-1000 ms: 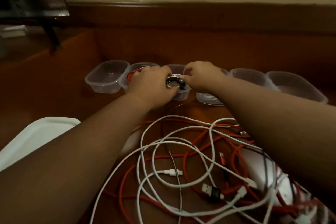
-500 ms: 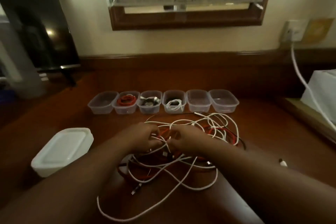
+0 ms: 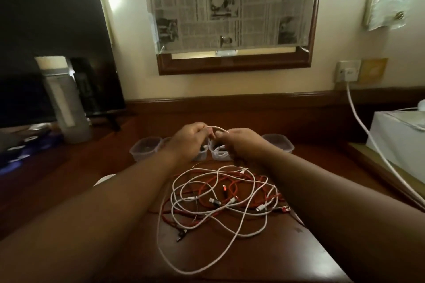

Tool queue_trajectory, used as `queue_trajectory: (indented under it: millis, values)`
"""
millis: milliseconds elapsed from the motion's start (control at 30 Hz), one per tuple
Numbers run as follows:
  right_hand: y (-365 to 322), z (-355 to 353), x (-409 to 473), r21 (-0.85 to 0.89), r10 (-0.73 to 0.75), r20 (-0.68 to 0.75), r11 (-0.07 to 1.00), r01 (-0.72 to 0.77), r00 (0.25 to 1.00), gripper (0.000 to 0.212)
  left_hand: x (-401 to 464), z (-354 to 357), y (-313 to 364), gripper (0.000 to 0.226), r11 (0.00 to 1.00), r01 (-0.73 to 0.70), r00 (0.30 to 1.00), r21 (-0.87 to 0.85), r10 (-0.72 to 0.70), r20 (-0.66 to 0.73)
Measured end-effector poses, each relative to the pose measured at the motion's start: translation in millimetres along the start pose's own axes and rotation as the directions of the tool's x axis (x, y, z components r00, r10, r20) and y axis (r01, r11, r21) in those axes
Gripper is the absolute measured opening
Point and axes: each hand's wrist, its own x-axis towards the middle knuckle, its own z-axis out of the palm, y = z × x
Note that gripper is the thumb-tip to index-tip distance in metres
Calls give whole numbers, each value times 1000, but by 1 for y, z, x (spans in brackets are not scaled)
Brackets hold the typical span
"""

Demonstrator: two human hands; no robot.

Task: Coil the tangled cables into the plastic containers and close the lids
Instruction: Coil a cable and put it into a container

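Note:
A tangle of white and red cables [image 3: 220,200] lies on the brown desk in front of me. Both hands are raised above it, close together. My left hand [image 3: 188,142] and my right hand [image 3: 241,145] each grip a white cable [image 3: 216,128] that arches between them. Behind the hands stands a row of clear plastic containers; the leftmost container [image 3: 143,148] and the rightmost container [image 3: 279,142] show, and one between the hands [image 3: 218,153] holds a coiled white cable. The others are hidden by my hands.
A white lid stack [image 3: 104,179] peeks out beside my left forearm. A translucent bottle [image 3: 66,103] and a dark screen [image 3: 25,99] stand at the left. A white box [image 3: 397,145] sits at the right, with a white power cord [image 3: 368,135] running from a wall socket [image 3: 347,71].
My hands left the containers, dropped into the tangle, then rose holding a white cable between them. The head camera tilted up and back, showing more of the wall.

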Motion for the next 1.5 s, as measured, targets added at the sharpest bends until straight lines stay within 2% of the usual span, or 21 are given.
queue_trajectory:
  millis: [33,100,167,200,267,333,433,567,667,767,833,900,933,1000,1067,1100,1233,1300,1400,1467,1500]
  values:
    - [-5,-3,-4,275,-42,-29,960,48,999,36,-5,4,0,34,998,36,999,-51,-35,5]
    - [-18,-10,-11,690,-100,-106,708,146,989,40,-17,16,-1,36,983,94,996,-157,-93,15]
    - [-27,-20,-14,827,-99,-180,524,205,979,38,-33,30,-1,33,962,104,994,-252,-94,50]
    - [-29,-25,-16,834,-82,-209,505,222,974,34,-41,37,-1,31,951,107,994,-289,-92,64]
    - [-24,-28,-16,773,-27,-268,591,232,963,26,-55,48,2,29,929,124,992,-350,-120,32]
    - [-11,-27,-15,636,37,-291,754,165,956,18,-61,55,7,31,926,101,992,-363,-121,-32]
    - [9,-17,-20,385,58,-156,923,7,986,19,-61,56,20,32,966,39,998,-254,-50,-35]
    - [12,-5,-35,75,-13,-120,997,22,993,32,-59,46,37,26,997,-29,996,66,24,82]
    - [4,-1,-45,-138,-9,-217,990,-21,976,17,-61,47,39,28,999,6,975,40,-15,223]
    - [-8,-6,-42,99,-60,-395,989,107,917,28,-75,51,31,26,945,224,942,-238,-147,303]
    - [-19,-21,-42,472,20,-445,855,216,895,32,-85,52,16,30,907,330,889,-262,-205,410]
    - [-21,-38,-44,613,38,-411,751,245,911,35,-92,49,1,27,860,421,857,-289,-273,437]
    - [-18,-41,-46,538,20,-410,813,224,912,35,-92,44,-5,23,815,464,856,-346,-313,411]
    - [-8,-40,-51,135,-71,-443,980,145,894,32,-85,35,-9,17,666,490,871,-562,-354,340]
    - [5,-27,-54,-220,-152,-401,973,66,903,30,-74,25,-5,18,476,440,885,-762,-373,278]
    - [11,-20,-55,-289,-158,-342,956,56,926,27,-67,21,1,22,408,413,886,-814,-387,256]
    - [34,16,-59,-412,-173,-41,900,141,984,26,-46,21,37,27,388,369,887,-845,-418,196]
    - [39,29,-62,-317,-196,17,929,192,980,20,-39,26,50,27,405,363,879,-839,-449,163]
    - [40,33,-63,-25,-196,81,980,198,977,36,-37,32,60,21,388,330,868,-860,-482,115]
    - [41,30,-63,-28,-205,139,977,211,969,33,-37,34,65,17,393,308,857,-866,-509,74]
    - [41,30,-62,-138,-220,144,961,239,965,25,-37,34,65,14,428,299,855,-853,-517,40]
